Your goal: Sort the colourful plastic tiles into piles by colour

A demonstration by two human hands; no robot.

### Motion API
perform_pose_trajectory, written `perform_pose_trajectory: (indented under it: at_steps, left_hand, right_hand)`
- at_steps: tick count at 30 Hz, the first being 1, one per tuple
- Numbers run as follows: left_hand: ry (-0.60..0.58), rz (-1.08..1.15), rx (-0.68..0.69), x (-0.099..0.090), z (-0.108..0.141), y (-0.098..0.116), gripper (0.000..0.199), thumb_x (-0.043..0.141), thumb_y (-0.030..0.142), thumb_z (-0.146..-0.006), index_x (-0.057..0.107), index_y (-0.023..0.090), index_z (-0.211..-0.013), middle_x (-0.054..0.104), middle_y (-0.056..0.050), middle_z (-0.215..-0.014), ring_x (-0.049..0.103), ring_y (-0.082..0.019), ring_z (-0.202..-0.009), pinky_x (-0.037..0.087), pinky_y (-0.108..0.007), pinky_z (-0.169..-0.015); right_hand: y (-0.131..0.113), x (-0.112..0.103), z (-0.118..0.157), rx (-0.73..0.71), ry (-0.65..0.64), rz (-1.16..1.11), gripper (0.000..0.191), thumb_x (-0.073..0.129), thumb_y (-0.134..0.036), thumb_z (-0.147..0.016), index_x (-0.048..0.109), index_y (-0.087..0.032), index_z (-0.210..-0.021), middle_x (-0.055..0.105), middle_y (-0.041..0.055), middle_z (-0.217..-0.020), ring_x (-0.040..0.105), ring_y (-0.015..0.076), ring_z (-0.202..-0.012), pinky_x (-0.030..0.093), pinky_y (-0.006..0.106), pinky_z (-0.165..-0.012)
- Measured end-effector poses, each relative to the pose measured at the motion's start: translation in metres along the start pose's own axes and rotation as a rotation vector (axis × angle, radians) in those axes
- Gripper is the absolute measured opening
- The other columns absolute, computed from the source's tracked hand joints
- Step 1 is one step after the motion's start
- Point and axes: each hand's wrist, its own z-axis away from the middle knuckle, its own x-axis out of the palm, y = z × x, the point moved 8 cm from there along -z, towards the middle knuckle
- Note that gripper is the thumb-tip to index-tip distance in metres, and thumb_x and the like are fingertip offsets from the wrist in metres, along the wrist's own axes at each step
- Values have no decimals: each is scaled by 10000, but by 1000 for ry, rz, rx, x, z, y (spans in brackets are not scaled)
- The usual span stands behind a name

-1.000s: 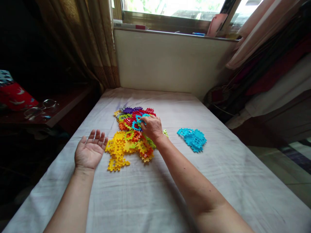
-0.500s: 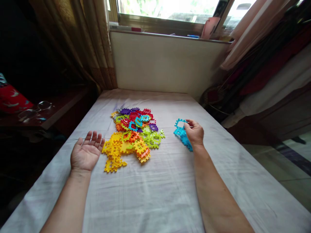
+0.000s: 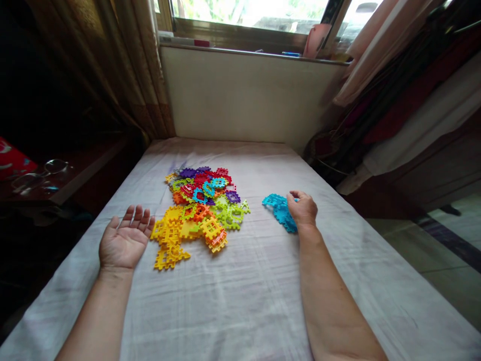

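Note:
My left hand (image 3: 125, 240) lies palm up on the sheet with its fingers spread, holding nothing. Just right of its fingertips are yellow plastic interlocking building pieces (image 3: 169, 233), part of a mixed pile. Red pieces (image 3: 203, 179), green pieces (image 3: 227, 213) and several other colours make up the rest of it. My right hand (image 3: 303, 208) is curled closed beside a separate small heap of blue interlocking pieces (image 3: 280, 208). It hides the heap's right side, and anything between its fingertips is hidden.
A pale sheet (image 3: 225, 301) covers the bed. Glasses (image 3: 56, 167) and a red patterned item (image 3: 13, 160) are on a dark side table at left. Curtains (image 3: 131, 75) hang at left, clothes (image 3: 406, 115) at right. A pink cup (image 3: 315, 40) stands on the windowsill.
The open-framed blue piece at my right fingertips is no longer seen apart from the blue heap. My left hand stays palm up. The whole view has shifted slightly.

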Motion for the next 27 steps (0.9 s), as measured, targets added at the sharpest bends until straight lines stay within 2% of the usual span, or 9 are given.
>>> perform_pose_trajectory:
  at_steps: [5,9,14,19,23,27]
  left_hand:
    - [-30,12,-3,-1,-3,0,252,488,400,-900,644,240,-1016,745,-54,-979,715,-217,-945,588,-385,-818]
    - [-15,38,-13,-1,-2,-1,273,448,382,-921,644,221,-1021,750,-54,-973,716,-208,-936,592,-377,-796]
    - [-55,64,-23,-2,-4,-2,269,511,401,-900,641,224,-1055,748,-61,-998,714,-218,-956,589,-389,-815]
    - [-54,83,-31,-5,-5,-2,261,499,381,-905,649,223,-1050,746,-71,-1009,711,-220,-961,584,-400,-833]
    - [-36,81,-31,-4,-3,-2,274,464,364,-916,659,221,-1045,751,-71,-990,710,-221,-958,589,-409,-821]
    - [-32,95,-34,-2,-1,-2,292,438,360,-930,662,208,-1041,755,-70,-974,717,-217,-942,595,-396,-800]
  right_hand:
    - [-19,-3,5,-64,-5,-3,287,536,-327,-818,755,-212,-963,724,96,-1004,666,215,-775,536,380,-815]
    - [-61,8,20,-222,-76,-55,273,511,-308,-862,749,-226,-968,718,102,-1021,669,215,-806,534,382,-856]
    - [-129,52,50,-446,-305,-94,272,537,-294,-882,738,-232,-1052,701,74,-1077,677,176,-818,532,311,-836]
    - [-183,95,60,-637,-414,-25,322,608,-279,-860,697,-267,-1169,662,63,-1264,617,237,-1119,499,367,-959]
    - [-208,118,59,-733,-485,92,416,646,-277,-836,654,-259,-1252,621,73,-1350,569,264,-1202,466,397,-999]
    - [-217,127,61,-774,-530,210,353,609,-295,-876,673,-251,-1220,666,87,-1280,584,276,-1170,459,396,-969]
